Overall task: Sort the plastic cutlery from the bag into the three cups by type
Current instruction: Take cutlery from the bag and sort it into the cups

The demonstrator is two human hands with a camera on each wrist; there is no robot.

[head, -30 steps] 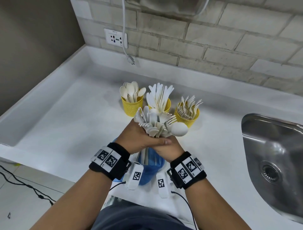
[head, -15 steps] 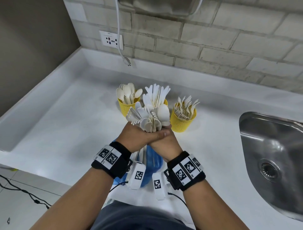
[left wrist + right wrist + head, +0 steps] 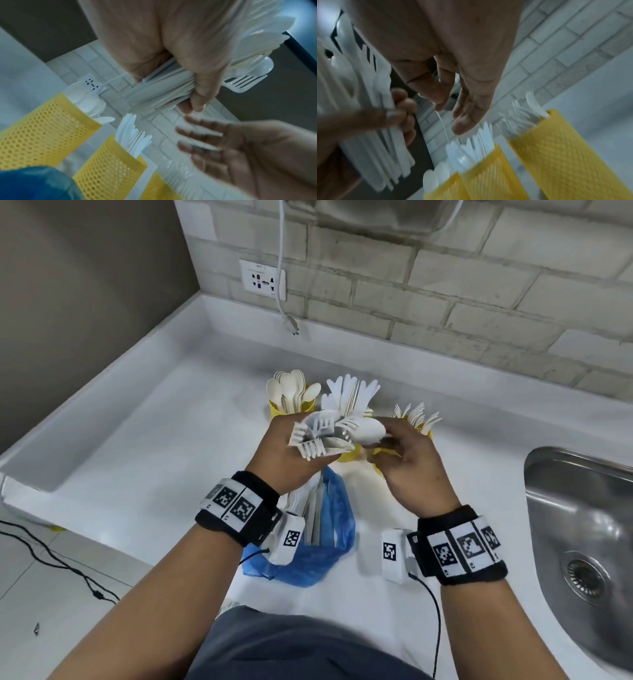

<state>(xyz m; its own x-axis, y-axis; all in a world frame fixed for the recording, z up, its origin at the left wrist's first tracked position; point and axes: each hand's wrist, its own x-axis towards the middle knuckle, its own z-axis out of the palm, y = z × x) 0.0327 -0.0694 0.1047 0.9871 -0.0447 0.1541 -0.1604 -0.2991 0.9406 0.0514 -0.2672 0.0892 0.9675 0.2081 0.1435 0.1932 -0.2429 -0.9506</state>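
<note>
My left hand [image 3: 287, 453] grips a bundle of white plastic cutlery [image 3: 322, 436] by the handles, forks and a spoon fanned out sideways above the cups. The left wrist view shows its thumb curled over the handles [image 3: 163, 92]. My right hand [image 3: 404, 453] is just right of the bundle, fingers relaxed and spread [image 3: 205, 142], holding nothing. Behind the hands stand three yellow mesh cups: spoons on the left [image 3: 274, 409], knives in the middle [image 3: 347, 456], forks on the right [image 3: 428, 434]. The blue bag [image 3: 332, 542] lies on the counter below my wrists with cutlery still inside.
A steel sink [image 3: 582, 525] is sunk into the counter at the right. The white counter [image 3: 154, 457] has a raised rim on the left and back. A wall socket [image 3: 262, 280] and a hanging cable [image 3: 286, 309] are on the brick wall behind.
Both hands clasped the upright bundle before. Now the right hand has let go and moved right, and the left hand has tipped the bundle sideways.
</note>
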